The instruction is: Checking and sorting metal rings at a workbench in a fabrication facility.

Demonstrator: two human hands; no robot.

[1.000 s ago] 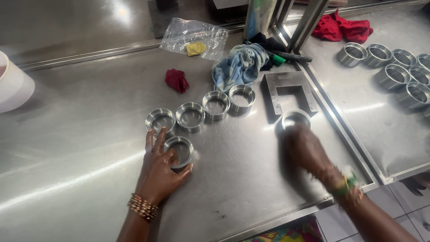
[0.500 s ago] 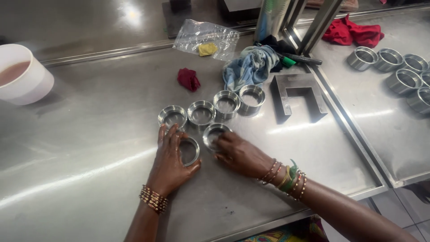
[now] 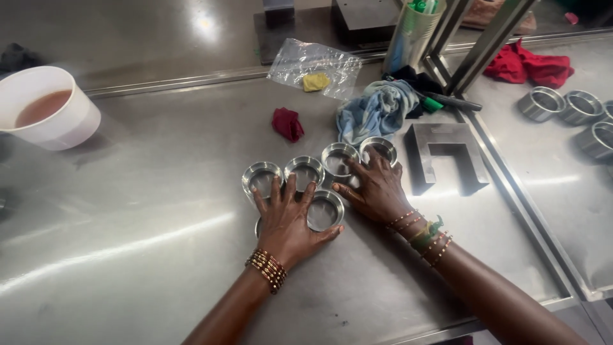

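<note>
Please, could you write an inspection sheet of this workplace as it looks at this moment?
Surface: steel table, shiny, with glare; a raised seam runs at the right.
Job's things: metal rings in a row of four; one more ring in front, another partly hidden under the left hand.
Clutter: white bowl of brown liquid, red rag, blue cloth, clear plastic bag, U-shaped steel block, further rings at the far right.
Hands: left hand flat, fingers spread over the rings; right hand touching the row's right end.
Cables: nothing seen.
Surroundings: metal frame legs and a red cloth behind.
</note>
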